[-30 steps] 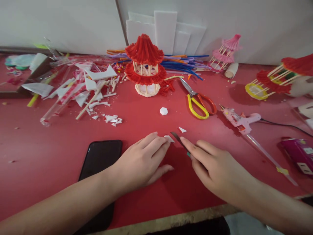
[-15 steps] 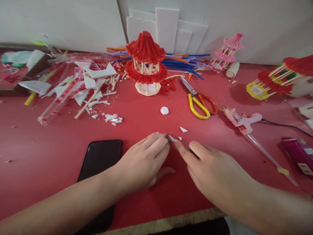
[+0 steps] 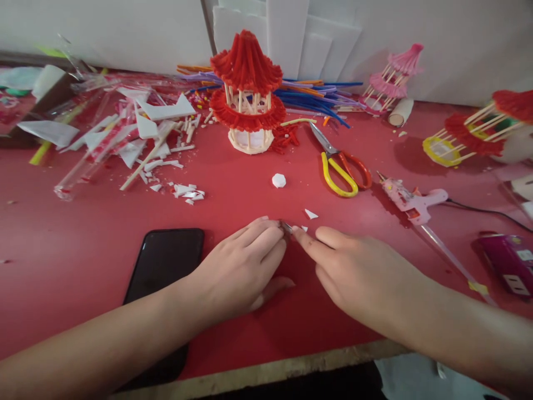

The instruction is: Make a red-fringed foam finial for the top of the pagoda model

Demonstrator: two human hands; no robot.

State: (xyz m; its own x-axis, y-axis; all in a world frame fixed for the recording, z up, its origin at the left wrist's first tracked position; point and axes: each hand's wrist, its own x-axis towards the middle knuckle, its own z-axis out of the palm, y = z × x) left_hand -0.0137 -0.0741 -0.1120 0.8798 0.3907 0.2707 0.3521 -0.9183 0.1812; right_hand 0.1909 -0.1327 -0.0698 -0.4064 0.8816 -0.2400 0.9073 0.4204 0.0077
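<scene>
My right hand [image 3: 358, 269] is closed around a small craft knife [image 3: 287, 227], its index finger stretched along the metal blade. Most of the handle is hidden in the palm. The blade's tip meets the fingertips of my left hand [image 3: 245, 261], which bears down on the red table with its fingers together and the thumb out to the side. What lies under those fingertips is hidden. Beyond the blade are two small white foam offcuts [image 3: 311, 214]. A white many-sided foam piece [image 3: 278, 180] lies farther off, in front of a red-roofed model pavilion [image 3: 247, 94].
A black phone [image 3: 166, 261] lies by my left forearm. Scissors [image 3: 333, 161] and a pink glue gun [image 3: 412, 197] with its cord are on the right. Foam scraps [image 3: 189, 191], sticks and plastic wrap cover the left. Pipe cleaners [image 3: 316, 100] and more pavilions [image 3: 470, 133] stand behind.
The view has tilted slightly, so objects on the table sit a little higher in the picture. Both hands keep nearly the same pose, the blade still at my left fingertips.
</scene>
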